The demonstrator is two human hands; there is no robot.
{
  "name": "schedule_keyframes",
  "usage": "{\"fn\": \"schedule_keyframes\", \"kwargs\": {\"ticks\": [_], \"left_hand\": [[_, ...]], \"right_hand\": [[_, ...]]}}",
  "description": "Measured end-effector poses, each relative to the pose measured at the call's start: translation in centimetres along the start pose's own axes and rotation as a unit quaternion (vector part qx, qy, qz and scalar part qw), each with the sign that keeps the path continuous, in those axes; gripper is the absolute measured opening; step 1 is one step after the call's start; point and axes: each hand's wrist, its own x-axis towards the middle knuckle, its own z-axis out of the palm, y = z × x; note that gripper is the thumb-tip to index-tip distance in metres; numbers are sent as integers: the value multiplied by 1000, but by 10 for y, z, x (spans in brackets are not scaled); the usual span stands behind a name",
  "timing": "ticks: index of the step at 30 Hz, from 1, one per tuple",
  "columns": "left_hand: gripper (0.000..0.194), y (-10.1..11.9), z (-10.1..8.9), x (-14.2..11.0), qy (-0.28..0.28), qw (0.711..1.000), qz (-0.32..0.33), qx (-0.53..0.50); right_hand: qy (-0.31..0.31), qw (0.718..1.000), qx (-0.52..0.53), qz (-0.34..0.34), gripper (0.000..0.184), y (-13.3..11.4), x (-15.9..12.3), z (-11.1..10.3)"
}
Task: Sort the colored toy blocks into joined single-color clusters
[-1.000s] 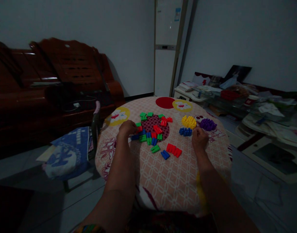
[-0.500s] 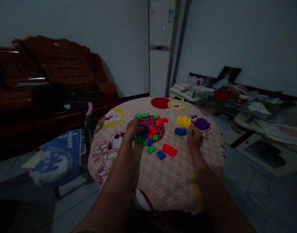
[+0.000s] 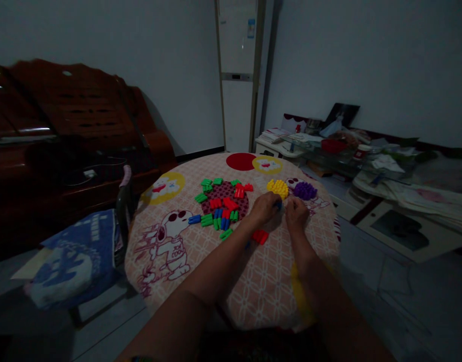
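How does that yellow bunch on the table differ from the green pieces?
The yellow bunch is packed into one knobbly cluster, while the green pieces are spread out in several small groups. The yellow bunch sits just beyond the left hand; the green pieces lie farther left, around the dark red patch. Both rest on the patterned tablecloth.

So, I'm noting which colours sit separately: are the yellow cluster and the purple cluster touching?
Apart. The head view shows a narrow strip of printed tablecloth between the yellow cluster and the purple cluster.
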Motion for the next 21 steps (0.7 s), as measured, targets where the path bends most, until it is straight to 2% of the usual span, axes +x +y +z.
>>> {"fn": "schedule_keyframes", "kwargs": {"ticks": [3,7,13,21], "left_hand": [[27,5,13,6,-16,999,-18,27],[23,6,21,5,-23,997,-45,55],[22,3,21,-3,-15,996,-68,63],[25,2,17,-4,-34,993,-75,90]], "right_hand": [[0,1000,8,-3,24,3,0,1],[-1,1000,12,-5,24,3,1,1],[-14,1000,20,11,25,3,0,1],[-19,1000,19,4,24,-2,0,-2]]}}
